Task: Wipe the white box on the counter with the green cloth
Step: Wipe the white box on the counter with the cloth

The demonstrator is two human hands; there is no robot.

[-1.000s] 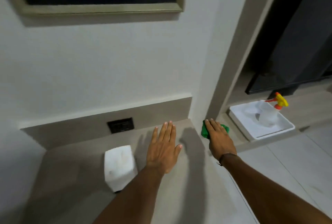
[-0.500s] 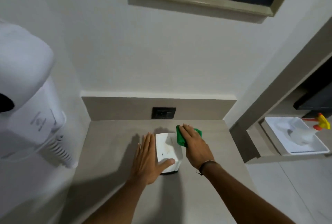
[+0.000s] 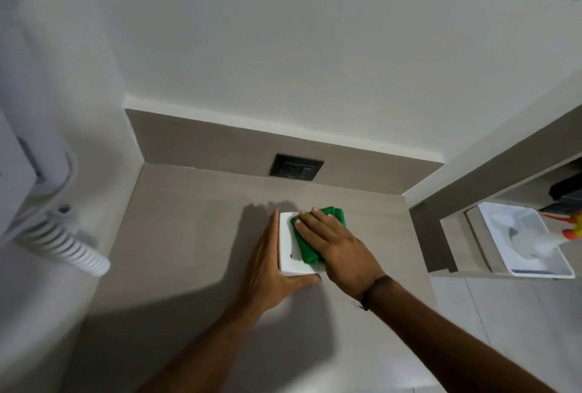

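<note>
The right hand (image 3: 341, 249) presses a folded green cloth (image 3: 310, 249) flat atop the small white rectangular box (image 3: 288, 255); the left hand (image 3: 267, 269) braces the box's left side on the grey-brown table (image 3: 189, 235).

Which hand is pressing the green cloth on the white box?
The right hand presses the green cloth flat on the white box; the left hand only braces its side.

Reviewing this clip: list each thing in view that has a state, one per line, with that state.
white box: upright on the counter, top partly covered by the cloth
green cloth: folded, pressed flat on the box top
right hand: palm down on the cloth
left hand: flat against the box's left side, thumb across its near side
spray bottle: lying in the white tray
white tray: on the shelf at right
wall outlet: nothing plugged in
</note>
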